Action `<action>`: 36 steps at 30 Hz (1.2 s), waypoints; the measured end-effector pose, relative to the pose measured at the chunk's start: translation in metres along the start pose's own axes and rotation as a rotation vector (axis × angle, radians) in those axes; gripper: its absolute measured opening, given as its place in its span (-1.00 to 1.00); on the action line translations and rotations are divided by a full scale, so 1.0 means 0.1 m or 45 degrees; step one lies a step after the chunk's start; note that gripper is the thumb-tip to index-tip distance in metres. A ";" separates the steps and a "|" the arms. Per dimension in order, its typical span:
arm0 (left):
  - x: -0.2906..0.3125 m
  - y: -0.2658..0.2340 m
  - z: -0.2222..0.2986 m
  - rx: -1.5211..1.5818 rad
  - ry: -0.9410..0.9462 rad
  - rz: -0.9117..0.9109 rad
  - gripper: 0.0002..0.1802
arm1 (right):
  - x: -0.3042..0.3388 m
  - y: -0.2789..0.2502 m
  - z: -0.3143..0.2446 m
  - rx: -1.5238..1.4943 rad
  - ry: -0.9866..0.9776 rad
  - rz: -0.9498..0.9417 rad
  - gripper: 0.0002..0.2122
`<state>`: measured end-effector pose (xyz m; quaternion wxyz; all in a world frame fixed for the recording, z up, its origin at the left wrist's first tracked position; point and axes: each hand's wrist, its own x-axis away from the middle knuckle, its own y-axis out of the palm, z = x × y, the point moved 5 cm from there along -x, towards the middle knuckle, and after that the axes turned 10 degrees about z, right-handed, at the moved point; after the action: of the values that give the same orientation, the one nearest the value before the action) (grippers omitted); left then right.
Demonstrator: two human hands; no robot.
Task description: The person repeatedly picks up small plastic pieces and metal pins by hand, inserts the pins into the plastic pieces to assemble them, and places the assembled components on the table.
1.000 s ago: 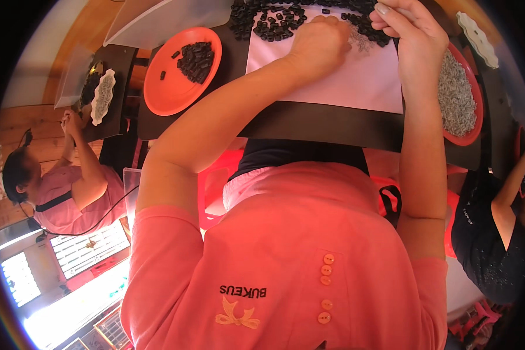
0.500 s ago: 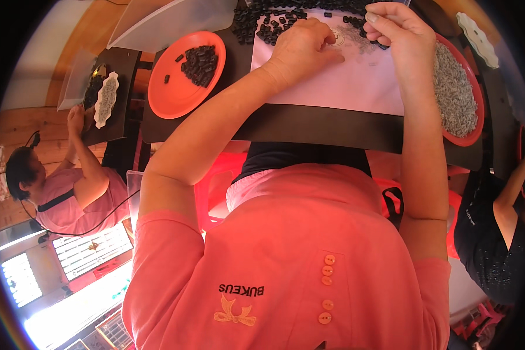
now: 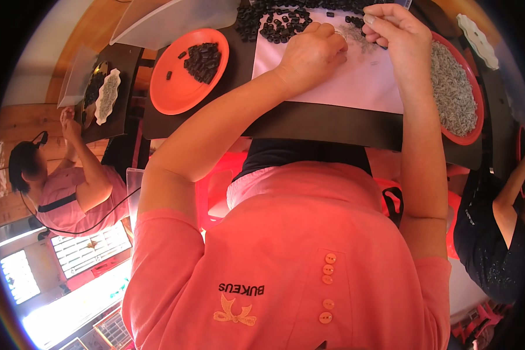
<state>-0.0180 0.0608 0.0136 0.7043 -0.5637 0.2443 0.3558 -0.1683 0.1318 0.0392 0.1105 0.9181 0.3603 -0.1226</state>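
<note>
- Head view: on our right hand (image 3: 403, 44), thumb and forefinger bend toward each other in a pinch; we cannot tell whether anything sits between their tips.
- Our left hand (image 3: 312, 58) is lower, with the fingers curled inward and their tips mostly hidden; we cannot tell if they grasp anything.
- Between our hands, small thin grey pieces (image 3: 364, 48) lie scattered, slightly blurred.
- Short black tube-like pieces (image 3: 286, 26) spread in a loose heap just beyond our left hand, and a few more lie beside our right fingertips.
- Under both hands we see a pale pink sheet (image 3: 356, 87) on a dark table (image 3: 332, 121).
- To our left is an orange-red plate (image 3: 172, 96) with a cluster of black pieces on it; a clear plastic bin (image 3: 175, 20) stands beyond.
- To our right, partly behind our forearm, a red plate (image 3: 479, 116) bears a broad heap of grey pieces.
- Farther out, one co-worker in pink (image 3: 84, 192) sits at left near a white scalloped tray (image 3: 101, 120); another in dark clothing (image 3: 490, 245) is at right.
</note>
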 end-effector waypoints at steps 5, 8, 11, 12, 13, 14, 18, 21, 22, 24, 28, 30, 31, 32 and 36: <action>-0.07 0.11 -0.11 -0.009 -0.143 -0.178 -0.86 | -0.01 -0.06 0.00 0.001 -0.005 0.013 -0.94; -0.14 0.19 -0.18 -0.089 -0.272 -0.311 -0.86 | -0.01 -0.09 -0.02 0.169 -0.027 -0.020 -0.83; -0.11 0.14 -0.15 -0.032 -0.291 -0.070 -0.90 | 0.01 -0.08 -0.05 0.197 -0.005 0.016 -0.84; -0.14 0.12 -0.13 -0.027 -0.284 -0.073 -0.90 | 0.01 -0.10 -0.04 0.207 0.002 -0.001 -0.83; -0.14 0.06 -0.22 0.390 -0.715 -0.023 -0.90 | 0.03 -0.11 -0.03 0.217 0.016 -0.022 -0.83; -0.12 0.05 -0.28 0.811 -1.142 0.029 -0.91 | 0.05 -0.11 -0.03 0.219 0.023 -0.017 -0.83; -0.18 0.08 -0.38 0.845 -1.213 0.087 -0.87 | 0.01 -0.02 0.01 0.162 0.021 -0.146 -0.83; -0.12 -0.01 -0.37 0.447 -0.891 0.030 -0.86 | -0.03 -0.11 0.04 0.193 0.005 -0.033 -0.84; -0.09 0.00 -0.39 0.448 -0.893 0.026 -0.86 | -0.04 -0.13 0.01 0.197 0.000 0.041 -0.84; -0.13 0.00 -0.31 0.367 -0.563 -0.015 -0.85 | -0.06 -0.13 0.02 0.088 0.028 0.081 -0.90; -0.26 0.14 -0.30 0.060 -0.361 -0.060 -0.80 | -0.04 -0.16 -0.01 0.114 -0.002 0.050 -0.84; -0.28 0.25 -0.28 -0.154 -0.221 -0.170 -0.78 | 0.02 -0.13 -0.05 0.135 0.002 0.074 -0.84; -0.27 0.26 -0.29 -0.154 -0.214 -0.170 -0.78 | 0.03 -0.14 -0.07 0.158 0.008 0.103 -0.85; -0.25 0.23 -0.29 -0.095 -0.232 -0.081 -0.78 | 0.01 -0.15 -0.07 0.157 0.005 0.108 -0.85; -0.27 0.14 -0.04 0.103 -0.135 0.038 -0.77 | -0.04 -0.20 -0.12 -0.001 -0.046 0.179 -0.90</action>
<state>-0.0456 0.0520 0.0244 0.7330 -0.5113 0.2293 0.3855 -0.1832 0.1475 0.0489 0.1256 0.9388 0.2929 -0.1309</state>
